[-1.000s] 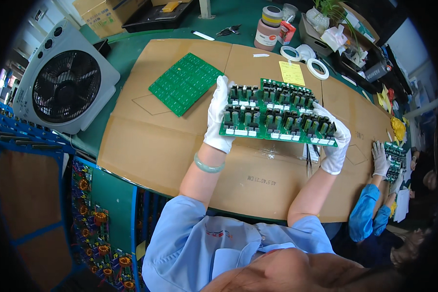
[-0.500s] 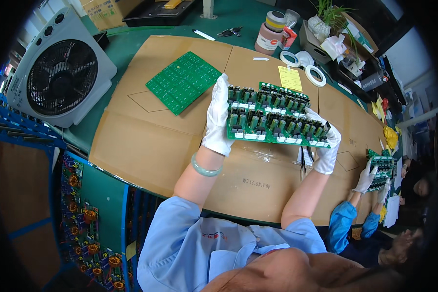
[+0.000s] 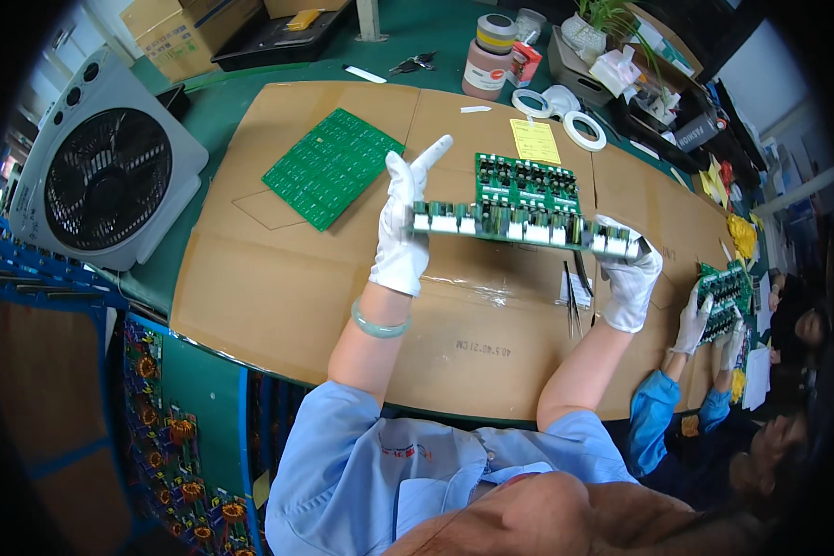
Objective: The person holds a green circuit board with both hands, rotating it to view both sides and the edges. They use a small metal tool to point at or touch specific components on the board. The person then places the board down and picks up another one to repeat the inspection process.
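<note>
Cardboard [image 3: 287,287] under circuit board [image 3: 528,228] between hands [image 3: 400,248]

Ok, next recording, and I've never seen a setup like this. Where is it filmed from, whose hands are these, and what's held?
There's no robot: these are a person's own hands in white gloves, seen by a fisheye camera worn on the head, so straight edges look bent. The right hand grips one end of a green circuit board, tilted nearly edge-on; the left hand is at its other end. On the cardboard lie a flatter green panel, another populated board and what look like tweezers. At right, a co-worker's gloved hands hold a similar board.
</note>
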Demonstrator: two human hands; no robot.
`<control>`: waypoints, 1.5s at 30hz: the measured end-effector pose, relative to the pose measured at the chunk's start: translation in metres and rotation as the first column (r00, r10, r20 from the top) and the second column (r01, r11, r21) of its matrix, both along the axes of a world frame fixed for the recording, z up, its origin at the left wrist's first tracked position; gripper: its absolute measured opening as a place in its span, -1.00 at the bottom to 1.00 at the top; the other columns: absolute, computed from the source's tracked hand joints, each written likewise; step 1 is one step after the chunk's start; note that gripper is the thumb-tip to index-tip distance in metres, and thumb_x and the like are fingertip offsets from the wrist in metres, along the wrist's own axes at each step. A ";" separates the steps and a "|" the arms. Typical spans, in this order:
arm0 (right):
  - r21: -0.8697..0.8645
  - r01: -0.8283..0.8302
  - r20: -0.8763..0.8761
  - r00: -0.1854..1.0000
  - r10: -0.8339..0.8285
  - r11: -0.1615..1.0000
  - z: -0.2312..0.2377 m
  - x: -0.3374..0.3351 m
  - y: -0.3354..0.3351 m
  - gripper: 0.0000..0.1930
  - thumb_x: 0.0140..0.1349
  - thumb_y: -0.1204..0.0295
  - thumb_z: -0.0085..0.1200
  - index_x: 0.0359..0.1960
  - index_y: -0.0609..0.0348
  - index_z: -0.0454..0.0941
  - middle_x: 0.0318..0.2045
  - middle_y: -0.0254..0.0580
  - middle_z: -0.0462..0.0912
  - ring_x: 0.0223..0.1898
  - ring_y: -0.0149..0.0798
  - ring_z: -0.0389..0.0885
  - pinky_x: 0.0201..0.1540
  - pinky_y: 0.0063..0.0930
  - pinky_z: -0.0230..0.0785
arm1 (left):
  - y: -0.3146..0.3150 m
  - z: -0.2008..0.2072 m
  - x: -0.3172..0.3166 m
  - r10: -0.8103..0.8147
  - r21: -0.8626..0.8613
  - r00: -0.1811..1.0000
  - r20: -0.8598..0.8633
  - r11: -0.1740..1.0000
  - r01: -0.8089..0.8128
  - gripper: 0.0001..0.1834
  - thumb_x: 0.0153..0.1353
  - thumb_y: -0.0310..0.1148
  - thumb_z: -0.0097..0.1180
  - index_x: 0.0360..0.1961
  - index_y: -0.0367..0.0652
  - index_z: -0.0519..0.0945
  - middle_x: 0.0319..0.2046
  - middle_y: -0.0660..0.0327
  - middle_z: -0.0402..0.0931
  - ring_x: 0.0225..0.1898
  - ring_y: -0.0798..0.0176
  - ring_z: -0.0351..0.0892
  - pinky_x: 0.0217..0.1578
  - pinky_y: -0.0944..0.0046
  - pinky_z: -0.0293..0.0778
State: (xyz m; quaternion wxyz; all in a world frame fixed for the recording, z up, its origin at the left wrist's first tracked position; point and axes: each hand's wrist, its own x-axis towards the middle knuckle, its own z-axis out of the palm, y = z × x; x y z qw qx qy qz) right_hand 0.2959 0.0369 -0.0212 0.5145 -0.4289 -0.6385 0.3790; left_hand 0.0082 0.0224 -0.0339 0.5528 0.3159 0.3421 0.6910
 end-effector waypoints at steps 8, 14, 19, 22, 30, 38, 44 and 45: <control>-0.028 0.111 -0.122 0.986 -0.114 0.993 0.007 0.005 -0.006 -0.72 0.04 0.65 0.20 -0.16 0.47 0.57 -0.34 -0.21 0.64 -0.33 -0.45 0.53 -0.23 -0.58 0.39 | -0.015 0.033 0.016 0.075 -0.254 0.975 0.211 0.967 -0.019 -0.24 0.38 0.17 -0.51 -0.01 -0.37 0.45 -0.10 0.04 0.56 -0.10 0.21 0.55 -0.01 0.26 0.47; -0.116 0.056 -0.244 0.966 -0.083 0.992 0.012 0.007 -0.004 -0.69 0.02 0.63 0.19 -0.16 0.51 0.55 -0.35 -0.17 0.65 -0.38 -0.48 0.54 -0.30 -0.65 0.36 | -0.027 0.028 0.010 -0.193 0.079 0.963 0.187 0.980 0.181 -0.35 0.39 0.12 -0.40 0.12 -0.25 0.38 0.02 0.11 0.49 0.01 0.27 0.49 0.07 0.26 0.41; -0.205 0.013 -0.281 0.957 -0.071 0.979 0.028 0.004 -0.011 -0.69 0.01 0.64 0.20 -0.16 0.50 0.56 -0.35 -0.15 0.65 -0.40 -0.46 0.56 -0.32 -0.66 0.36 | -0.029 0.033 0.010 -0.182 0.073 0.977 0.106 0.982 0.175 -0.36 0.38 0.14 -0.40 0.12 -0.20 0.39 0.05 0.16 0.45 0.04 0.29 0.46 0.07 0.31 0.40; -0.226 0.013 -0.292 0.953 -0.080 0.974 0.031 0.000 -0.013 -0.68 0.00 0.63 0.21 -0.16 0.49 0.56 -0.35 -0.15 0.66 -0.40 -0.45 0.57 -0.33 -0.66 0.36 | -0.029 0.036 0.010 -0.166 0.037 0.984 0.062 0.986 0.164 -0.36 0.38 0.15 -0.40 0.10 -0.18 0.40 0.03 0.18 0.47 0.01 0.31 0.48 0.04 0.35 0.42; -0.260 0.001 -0.244 0.968 -0.067 0.966 0.038 -0.001 -0.016 -0.68 -0.01 0.59 0.22 -0.18 0.47 0.58 -0.36 -0.20 0.65 -0.42 -0.48 0.55 -0.35 -0.67 0.34 | -0.031 0.037 0.010 -0.026 -0.058 0.998 0.065 0.998 0.030 -0.48 0.38 0.04 -0.22 0.00 -0.22 0.46 -0.11 0.14 0.55 -0.14 0.26 0.58 -0.13 0.25 0.55; -0.287 -0.013 -0.379 0.920 -0.100 0.958 0.034 -0.007 -0.020 -0.56 -0.06 0.57 0.31 -0.10 0.51 0.52 -0.30 -0.05 0.65 -0.31 -0.35 0.62 -0.20 -0.51 0.47 | -0.025 0.056 0.032 0.275 -0.231 0.961 -0.011 0.935 -0.270 -0.49 0.39 0.00 -0.21 0.09 -0.22 0.42 -0.01 0.14 0.49 -0.04 0.27 0.49 -0.02 0.30 0.45; -0.414 -0.113 -0.379 0.924 -0.058 0.903 0.032 -0.004 -0.012 -0.52 -0.14 0.55 0.41 -0.13 0.42 0.54 -0.32 -0.14 0.64 -0.31 -0.39 0.61 -0.24 -0.56 0.47 | -0.022 0.020 0.008 0.051 0.114 0.989 -0.141 0.993 -0.035 -0.40 0.41 0.04 -0.39 0.17 -0.24 0.34 0.11 0.10 0.40 0.02 0.13 0.46 0.07 0.14 0.40; -0.422 -0.148 -0.360 0.933 -0.016 0.894 0.039 -0.003 -0.013 -0.53 -0.13 0.54 0.41 -0.13 0.42 0.54 -0.32 -0.15 0.64 -0.30 -0.39 0.61 -0.23 -0.55 0.47 | -0.022 0.022 0.005 -0.091 0.150 0.991 -0.101 0.983 0.106 -0.38 0.43 0.05 -0.46 0.18 -0.25 0.32 0.14 0.08 0.37 0.03 0.10 0.45 0.10 0.11 0.38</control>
